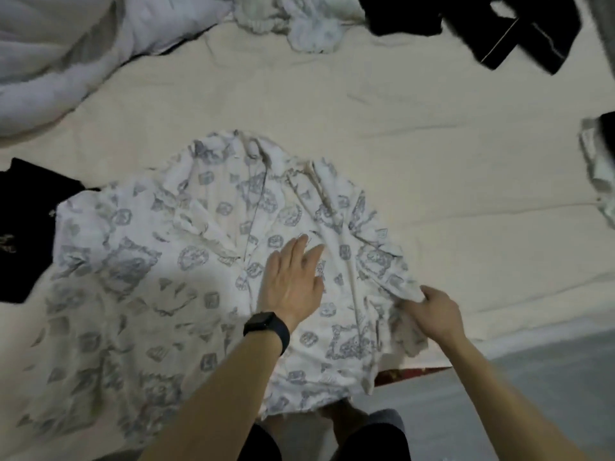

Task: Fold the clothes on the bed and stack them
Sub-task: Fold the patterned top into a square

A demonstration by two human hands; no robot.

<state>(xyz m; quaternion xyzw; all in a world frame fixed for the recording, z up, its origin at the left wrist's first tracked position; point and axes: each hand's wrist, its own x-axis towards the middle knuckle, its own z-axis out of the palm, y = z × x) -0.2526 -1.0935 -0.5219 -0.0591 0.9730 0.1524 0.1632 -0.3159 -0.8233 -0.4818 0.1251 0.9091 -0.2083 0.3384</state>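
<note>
- A white shirt with a grey print lies spread on the bed, directly in front of the person, its collar pointing away and its hem hanging over the near edge.
- The shirt's long axis runs from the person outward, collar to hem; most of the cloth spreads to the person's left.
- The left hand, with a dark watch on its wrist, rests open and flat on the shirt's middle, fingers pointing away, beside the button line.
- The right hand is closed on the shirt's right edge, pinching a bunch of cloth, apparently the sleeve, just off the shirt's right side.
- The right hand is the nearer one to that loose side; the left hand sits between it and the rest of the shirt, where a fold line would likely run.
- The next move probably carries the right side leftward, over the flat hand.
- A dark garment lies to the left, touching the shirt's edge; another black garment and a pale crumpled one lie well apart at the far side.
</note>
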